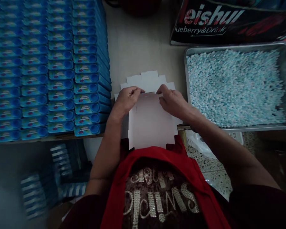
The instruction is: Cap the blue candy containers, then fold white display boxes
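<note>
Meeting the far edge of a pale, flat cardboard carton blank (152, 124), the person's left hand (128, 99) has its fingers and thumb drawn close together; the right hand (173, 101) is at the same edge on the other side, index finger bent, thumb just below it; whether either hand pinches the card or only presses it, I cannot tell; the blank lies between the forearms, its near end overhanging the table (143, 47) and reaching the person's bright red apron (115, 187); beyond the hands, more white card with stepped edges (149, 79) lies on the table; to the left stand close-packed rows of small, glossy blue boxes (90, 98); to the right is a shallow, rectangular metal tray (186, 79), mostly covered with small pale-blue and white pellets (235, 89); behind it sits a black carton with white and red lettering (209, 30); below the table's edge, at right, a white plastic basket (239, 137) shows in part above a speckled floor (213, 163).
</note>
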Demonstrator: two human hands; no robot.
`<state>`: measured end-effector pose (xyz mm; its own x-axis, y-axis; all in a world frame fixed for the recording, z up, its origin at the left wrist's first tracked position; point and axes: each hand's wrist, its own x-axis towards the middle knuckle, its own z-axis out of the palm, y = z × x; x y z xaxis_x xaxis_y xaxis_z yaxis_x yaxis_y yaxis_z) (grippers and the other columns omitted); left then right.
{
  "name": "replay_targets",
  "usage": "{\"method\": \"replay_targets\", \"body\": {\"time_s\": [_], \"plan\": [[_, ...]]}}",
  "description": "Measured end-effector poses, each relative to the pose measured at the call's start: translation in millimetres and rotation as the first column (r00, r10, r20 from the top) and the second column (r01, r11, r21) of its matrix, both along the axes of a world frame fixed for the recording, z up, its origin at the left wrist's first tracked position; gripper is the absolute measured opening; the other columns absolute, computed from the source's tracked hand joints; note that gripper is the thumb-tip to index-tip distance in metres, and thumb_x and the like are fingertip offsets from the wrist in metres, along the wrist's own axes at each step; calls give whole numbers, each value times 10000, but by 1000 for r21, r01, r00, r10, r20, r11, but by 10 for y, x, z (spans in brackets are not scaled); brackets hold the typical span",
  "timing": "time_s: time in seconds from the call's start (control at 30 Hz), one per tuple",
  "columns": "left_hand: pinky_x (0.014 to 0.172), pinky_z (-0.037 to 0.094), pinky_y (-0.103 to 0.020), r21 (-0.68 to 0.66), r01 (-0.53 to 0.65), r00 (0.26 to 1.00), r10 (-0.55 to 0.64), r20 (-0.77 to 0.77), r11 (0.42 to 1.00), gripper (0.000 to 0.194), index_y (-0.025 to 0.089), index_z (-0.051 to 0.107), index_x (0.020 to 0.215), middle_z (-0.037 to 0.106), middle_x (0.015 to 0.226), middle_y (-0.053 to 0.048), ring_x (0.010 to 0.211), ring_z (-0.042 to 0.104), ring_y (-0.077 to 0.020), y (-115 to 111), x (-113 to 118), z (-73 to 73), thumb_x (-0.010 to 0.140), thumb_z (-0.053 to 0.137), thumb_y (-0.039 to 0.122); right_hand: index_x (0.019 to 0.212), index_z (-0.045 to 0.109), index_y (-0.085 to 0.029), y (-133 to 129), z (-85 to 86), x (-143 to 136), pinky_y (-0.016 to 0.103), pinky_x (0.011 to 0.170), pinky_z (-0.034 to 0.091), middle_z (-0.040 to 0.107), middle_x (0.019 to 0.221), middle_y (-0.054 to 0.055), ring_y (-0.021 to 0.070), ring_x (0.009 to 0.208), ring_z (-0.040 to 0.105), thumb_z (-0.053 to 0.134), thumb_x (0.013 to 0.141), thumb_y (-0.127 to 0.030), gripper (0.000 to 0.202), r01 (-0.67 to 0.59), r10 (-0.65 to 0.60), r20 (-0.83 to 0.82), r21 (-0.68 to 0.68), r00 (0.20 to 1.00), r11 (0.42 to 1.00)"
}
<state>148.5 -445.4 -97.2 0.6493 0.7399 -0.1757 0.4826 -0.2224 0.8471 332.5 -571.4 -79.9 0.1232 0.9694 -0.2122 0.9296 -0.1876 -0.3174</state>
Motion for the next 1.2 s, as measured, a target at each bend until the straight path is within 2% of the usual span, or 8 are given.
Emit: {"method": "replay_targets", "body": {"time_s": [0.13,0.33,0.47,0.6,0.73,0.83,1.03,1.2], "plan": [[994,537,-362,50,33,999,-32,-24,998,347,181,823,1054,828,1101,-68,1054,723,-235,-40,39,15,941,496,206,1300,531,-107,-6,-58,-189,368,763,421,734,927,149,261,825,658,355,919,-49,423,37,-34,119,-23,992,999],[1038,546,-417,96,114,993,-111,-38,989,268,202,800,1067,820,1169,-83,1077,726,-248,-70,64,-29,930,570,186,1465,435,-135,-33,-105,-239,407,815,477,709,920,100,296,886,682,484,901,-134,567,181,-182,8,57,983,982],[1056,549,-442,134,102,992,-90,-88,986,244,221,795,1078,816,1161,-78,1085,726,-259,-85,106,-56,886,655,168,1526,453,-123,-2,150,-170,425,874,489,755,1048,152,324,976,703,517,973,-237,568,54,-52,27,-85,998,995],[1088,519,-480,247,123,972,-66,-225,961,212,182,812,1047,787,1183,-141,1163,707,-323,-79,152,-58,852,727,186,1439,659,-200,181,352,-50,430,971,482,757,1222,155,328,1144,679,486,1070,-408,458,-71,83,44,-214,996,974],[1057,505,-511,306,231,915,-99,-392,924,107,188,823,881,781,960,-132,1089,719,-360,-12,204,22,864,720,214,1205,814,-168,468,282,-65,465,972,478,762,1165,175,374,1147,669,653,971,-377,353,-129,175,211,-211,962,969],[1030,511,-480,313,292,879,-125,-459,904,102,195,824,867,771,925,-118,1073,714,-351,38,268,88,812,743,166,1183,820,-131,596,183,-151,466,933,481,776,1089,204,388,1088,691,650,941,-325,353,-185,251,281,-241,927,953],[1069,474,-477,306,210,854,-22,-519,929,289,105,810,1034,751,1066,-178,1177,683,-361,50,389,124,881,568,73,1212,776,-54,604,98,-323,504,986,440,773,1107,269,416,1152,669,472,1012,-317,448,-295,339,285,-184,897,937],[1108,453,-442,240,135,851,12,-524,961,301,107,802,1126,752,1128,-178,1260,642,-347,60,369,119,934,580,174,1256,754,-56,638,104,-345,518,1003,437,774,1099,251,414,1160,660,486,1000,-286,436,-290,340,257,-215,904,933]]}}
